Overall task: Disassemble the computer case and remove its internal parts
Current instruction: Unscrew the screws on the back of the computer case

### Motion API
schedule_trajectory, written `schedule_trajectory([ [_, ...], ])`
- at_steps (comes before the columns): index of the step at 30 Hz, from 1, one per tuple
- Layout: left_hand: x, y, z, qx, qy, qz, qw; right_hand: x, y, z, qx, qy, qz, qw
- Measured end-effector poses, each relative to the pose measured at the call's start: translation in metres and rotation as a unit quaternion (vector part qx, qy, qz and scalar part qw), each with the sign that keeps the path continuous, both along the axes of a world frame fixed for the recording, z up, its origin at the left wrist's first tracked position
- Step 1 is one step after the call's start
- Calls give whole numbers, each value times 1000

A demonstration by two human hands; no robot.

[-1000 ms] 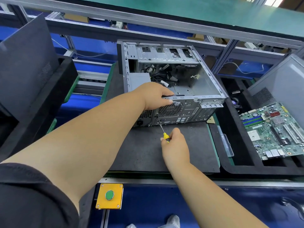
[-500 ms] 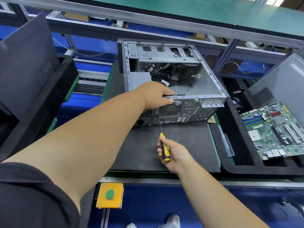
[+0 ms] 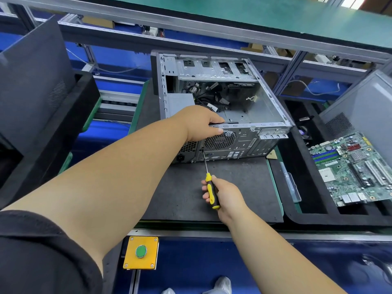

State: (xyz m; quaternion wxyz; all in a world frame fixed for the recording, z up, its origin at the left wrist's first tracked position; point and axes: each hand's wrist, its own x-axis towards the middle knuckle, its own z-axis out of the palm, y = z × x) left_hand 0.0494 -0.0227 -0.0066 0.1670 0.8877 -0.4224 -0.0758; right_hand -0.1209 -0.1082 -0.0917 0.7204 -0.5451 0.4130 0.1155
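Observation:
An open grey computer case (image 3: 263, 107) lies on its side on a dark mat (image 3: 233, 192), rear panel toward me, with loose cables (image 3: 214, 98) inside. My left hand (image 3: 199, 124) grips the top edge of the rear panel above the fan grille (image 3: 220, 141). My right hand (image 3: 224, 196) holds a yellow-and-black screwdriver (image 3: 211, 190) by the handle. Its tip touches the rear panel just left of the port cutouts.
A green motherboard (image 3: 352, 168) lies in a black tray (image 3: 301, 217) at the right, beside a grey side panel (image 3: 369, 111). A dark panel (image 3: 31, 77) leans in another black tray at the left. A yellow box with a green button (image 3: 141, 251) sits below the bench edge.
My right hand has shifted back along the screwdriver handle and turned, exposing more of the yellow grip. The tip stays at the same spot on the rear panel. My left hand has not moved.

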Motion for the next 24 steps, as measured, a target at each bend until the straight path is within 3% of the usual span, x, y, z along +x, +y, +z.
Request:
schedule_trajectory([
  [14,-1,1,1,14,-4,-3,1000,-5,-1,-8,-174,-64,70,980],
  [24,-1,0,1,6,0,0,1000,-8,-2,-14,-166,-76,33,983],
])
